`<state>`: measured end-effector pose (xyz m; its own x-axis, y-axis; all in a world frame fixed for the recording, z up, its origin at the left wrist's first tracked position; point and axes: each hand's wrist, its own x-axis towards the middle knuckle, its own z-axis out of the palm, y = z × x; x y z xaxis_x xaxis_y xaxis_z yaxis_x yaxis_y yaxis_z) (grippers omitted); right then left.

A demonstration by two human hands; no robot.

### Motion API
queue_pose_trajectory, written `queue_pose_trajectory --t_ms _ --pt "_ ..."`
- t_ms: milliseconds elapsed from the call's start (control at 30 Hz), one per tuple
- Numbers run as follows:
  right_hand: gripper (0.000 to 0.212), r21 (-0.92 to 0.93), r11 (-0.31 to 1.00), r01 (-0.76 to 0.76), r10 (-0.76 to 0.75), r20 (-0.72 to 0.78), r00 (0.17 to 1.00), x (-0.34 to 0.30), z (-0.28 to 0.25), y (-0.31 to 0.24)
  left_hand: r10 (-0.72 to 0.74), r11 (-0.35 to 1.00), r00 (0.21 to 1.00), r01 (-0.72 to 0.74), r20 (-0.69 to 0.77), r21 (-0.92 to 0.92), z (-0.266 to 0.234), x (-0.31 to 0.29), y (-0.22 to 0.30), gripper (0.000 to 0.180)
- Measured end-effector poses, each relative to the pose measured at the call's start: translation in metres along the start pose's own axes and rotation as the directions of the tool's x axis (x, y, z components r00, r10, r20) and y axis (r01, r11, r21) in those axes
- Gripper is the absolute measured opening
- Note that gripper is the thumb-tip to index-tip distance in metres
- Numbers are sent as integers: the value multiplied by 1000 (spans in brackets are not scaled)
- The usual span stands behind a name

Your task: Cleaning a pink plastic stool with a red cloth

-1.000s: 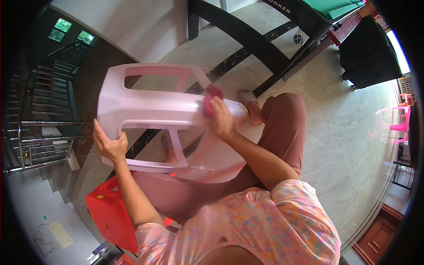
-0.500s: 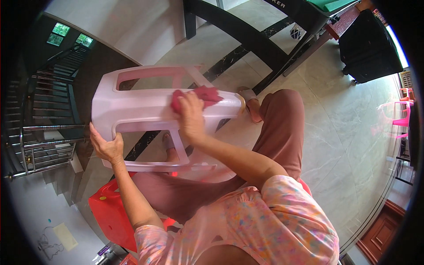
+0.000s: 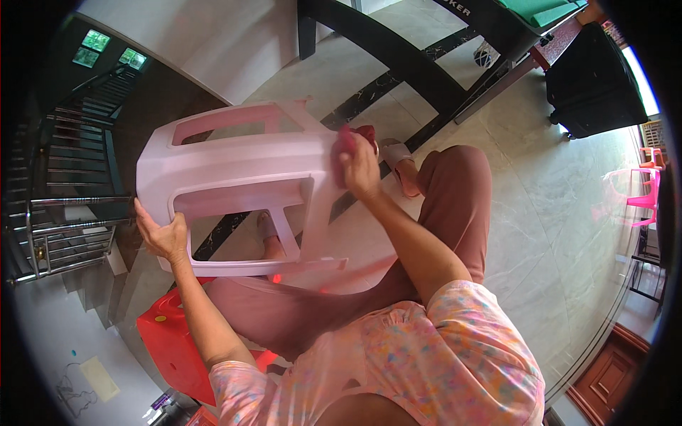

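A pale pink plastic stool (image 3: 241, 160) lies on its side in front of me, above my lap, its open leg frames facing me. My left hand (image 3: 165, 236) is closed around the edge at its seat end, thumb hooked near the side opening. At the other end, by the foot of a leg, my right hand (image 3: 361, 167) presses a dark red cloth (image 3: 339, 157) against the plastic. Part of the cloth is blurred and covered by my fingers.
A red plastic stool (image 3: 174, 344) is under me. Black table legs (image 3: 383, 53) stand ahead, with a black suitcase (image 3: 593, 85) at the far right. Metal stair railings (image 3: 78, 213) run along the left. A pink chair (image 3: 643, 195) stands farther right.
My right hand and the cloth have slid right along the stool, from its middle to the leg end. The stool has tilted and shifted slightly left with my left hand still on it.
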<state>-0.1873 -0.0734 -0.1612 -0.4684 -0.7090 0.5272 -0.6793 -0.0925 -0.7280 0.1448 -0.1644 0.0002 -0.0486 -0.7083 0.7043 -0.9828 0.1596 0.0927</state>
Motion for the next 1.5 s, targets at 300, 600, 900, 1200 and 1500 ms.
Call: queue_pose_trajectory --t_ms 300,600,900,1200,1500 --pt "36 -8 950 -312 305 224 925 16 -8 0 -29 999 1000 29 1 25 -7 -1 9 78" --pt "48 191 812 -551 584 -255 771 -12 30 -36 26 999 1000 -26 -6 26 -7 4 19 77" --pt "60 133 890 -435 454 -199 869 -26 38 -78 83 996 996 -82 -44 25 -8 3 18 76" --pt "54 217 974 -57 29 131 991 -1 39 -175 142 989 988 -144 -54 -26 -16 0 28 76" --pt "58 342 900 270 -330 131 935 39 30 -198 177 971 981 -187 -76 -146 -22 -11 36 74"
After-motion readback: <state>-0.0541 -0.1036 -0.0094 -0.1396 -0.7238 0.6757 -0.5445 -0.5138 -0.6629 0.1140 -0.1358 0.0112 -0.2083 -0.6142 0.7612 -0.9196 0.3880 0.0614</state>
